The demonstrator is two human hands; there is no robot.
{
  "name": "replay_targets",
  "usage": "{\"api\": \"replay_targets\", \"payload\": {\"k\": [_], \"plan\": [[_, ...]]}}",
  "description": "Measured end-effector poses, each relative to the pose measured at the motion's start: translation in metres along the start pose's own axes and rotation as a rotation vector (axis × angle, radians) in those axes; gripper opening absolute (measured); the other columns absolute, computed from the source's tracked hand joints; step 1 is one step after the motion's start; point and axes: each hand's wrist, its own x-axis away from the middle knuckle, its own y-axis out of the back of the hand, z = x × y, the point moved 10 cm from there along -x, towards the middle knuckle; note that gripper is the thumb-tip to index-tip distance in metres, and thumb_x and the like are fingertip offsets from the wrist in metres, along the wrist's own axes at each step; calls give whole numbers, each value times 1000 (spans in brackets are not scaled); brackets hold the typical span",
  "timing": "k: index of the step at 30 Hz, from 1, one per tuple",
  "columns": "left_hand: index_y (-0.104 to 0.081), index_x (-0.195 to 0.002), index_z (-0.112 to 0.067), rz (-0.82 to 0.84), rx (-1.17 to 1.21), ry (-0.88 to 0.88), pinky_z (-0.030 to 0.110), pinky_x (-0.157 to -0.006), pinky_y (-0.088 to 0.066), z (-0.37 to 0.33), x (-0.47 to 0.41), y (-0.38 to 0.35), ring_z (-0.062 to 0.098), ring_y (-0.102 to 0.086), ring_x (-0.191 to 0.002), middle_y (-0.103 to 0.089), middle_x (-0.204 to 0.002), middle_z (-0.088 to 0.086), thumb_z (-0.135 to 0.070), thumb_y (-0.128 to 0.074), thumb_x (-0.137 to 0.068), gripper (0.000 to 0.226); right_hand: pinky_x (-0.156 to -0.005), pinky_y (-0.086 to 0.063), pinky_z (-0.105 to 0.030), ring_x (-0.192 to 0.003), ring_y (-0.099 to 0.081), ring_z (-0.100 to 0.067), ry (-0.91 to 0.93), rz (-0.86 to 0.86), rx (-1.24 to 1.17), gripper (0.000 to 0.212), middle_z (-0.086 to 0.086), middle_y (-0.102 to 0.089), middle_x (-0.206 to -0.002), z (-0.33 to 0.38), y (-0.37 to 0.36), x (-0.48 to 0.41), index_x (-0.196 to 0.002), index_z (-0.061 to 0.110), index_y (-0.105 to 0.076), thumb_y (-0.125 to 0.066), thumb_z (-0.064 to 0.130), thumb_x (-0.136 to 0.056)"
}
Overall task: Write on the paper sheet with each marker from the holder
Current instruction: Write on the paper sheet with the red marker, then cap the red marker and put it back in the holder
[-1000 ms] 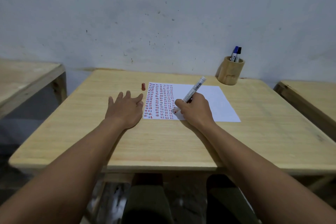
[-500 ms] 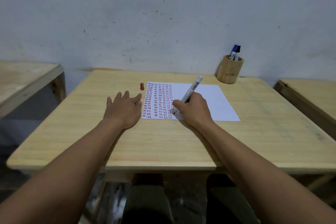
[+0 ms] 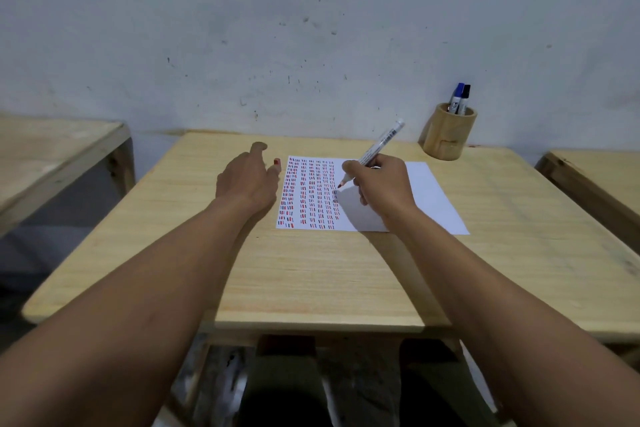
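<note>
A white paper sheet (image 3: 429,198) lies on the wooden table (image 3: 311,274); its left half is filled with columns of short red, blue and black dashes. My right hand (image 3: 384,184) grips a red marker (image 3: 379,146), tip down just above the sheet by the rightmost column. My left hand (image 3: 247,178) hovers left of the sheet, thumb and fingers apart around the small red cap (image 3: 276,161) on the table. A wooden holder (image 3: 448,135) at the back right holds a blue marker (image 3: 456,95) and a black marker (image 3: 464,97).
A grey wall rises right behind the table. Another wooden table (image 3: 52,156) stands to the left across a gap, and a third table (image 3: 595,173) to the right. My knees show under the table's front edge.
My left hand lifted off the table and moved forward to the red cap. My right hand rose from the sheet's lower edge to mid-sheet, with the marker tip off the paper.
</note>
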Motion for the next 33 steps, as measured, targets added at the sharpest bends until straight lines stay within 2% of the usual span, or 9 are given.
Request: {"api": "replay_targets", "payload": {"k": [4, 7, 11, 13, 16, 19, 24, 29, 33], "plan": [[-43, -148, -29, 15, -24, -41, 42, -96, -48, -8, -14, -6, 30, -56, -125, -61, -136, 6, -38, -50, -100, 50, -52, -48, -25, -54, -50, -14, -75, 76, -123, 18, -3, -58, -68, -1, -9, -8, -90, 0, -72, -73, 18, -89], [-55, -140, -31, 21, -39, -43, 42, -99, -47, -8, -21, -11, 28, -56, -127, -61, -138, 3, -37, -50, -100, 41, -55, -52, -25, -58, -53, -14, -123, 104, -198, 16, -3, -59, -70, -1, -12, -12, -90, 1, -72, -67, 16, -91], [-72, -121, -20, -40, -17, -61, 33, -83, -50, -7, -25, -8, 24, -66, -107, -74, -115, 2, -20, -58, -99, 26, -51, -50, -24, -57, -51, -16, -166, 102, -253, 16, -5, -58, -71, -2, -11, -17, -84, 5, -68, -60, 16, -92], [-74, -110, -16, -70, 78, -51, 30, -75, -50, -8, -24, -3, 20, -68, -93, -76, -101, 0, -14, -60, -96, 20, -51, -50, -24, -58, -52, -16, -171, 101, -271, 16, -6, -59, -72, -2, -10, -17, -82, 5, -68, -60, 15, -91], [-73, -98, -17, -129, 313, -19, 17, -61, -43, -19, -19, 8, 8, -63, -78, -72, -93, -4, -16, -64, -94, 10, -52, -49, -24, -57, -54, -15, -185, 108, -342, 14, -7, -63, -71, -4, -11, -18, -81, 5, -70, -62, 11, -91], [-74, -92, -17, -132, 530, -36, 4, -58, -41, -39, -14, 13, 4, -68, -83, -75, -85, -8, -18, -69, -92, 6, -55, -50, -24, -56, -55, -12, -220, 104, -419, 11, -5, -65, -71, -5, -13, -17, -86, 6, -72, -64, 12, -91], [-75, -88, -25, -47, 740, -52, 28, -82, -51, -61, -12, 12, 10, -69, -88, -78, -89, -8, -22, -70, -91, 7, -56, -51, -23, -56, -54, -10, -222, 38, -525, 11, -3, -69, -73, 4, -3, -18, -90, 6, -74, -68, 15, -90], [-75, -102, -12, 53, 891, -20, 24, -70, -46, -78, -3, 5, 4, -65, -82, -77, -99, -1, -17, -66, -95, 13, -56, -50, -22, -57, -54, -8, -207, 26, -565, 13, -4, -71, -78, 10, 6, -18, -93, 6, -75, -71, 18, -91], [-76, -105, -12, 92, 901, -28, 24, -71, -47, -89, 2, 1, 11, -66, -88, -77, -101, 1, -20, -66, -95, 15, -56, -50, -22, -57, -54, -8, -208, 41, -583, 11, -5, -71, -79, 12, 8, -16, -93, 7, -74, -71, 17, -92]]}}
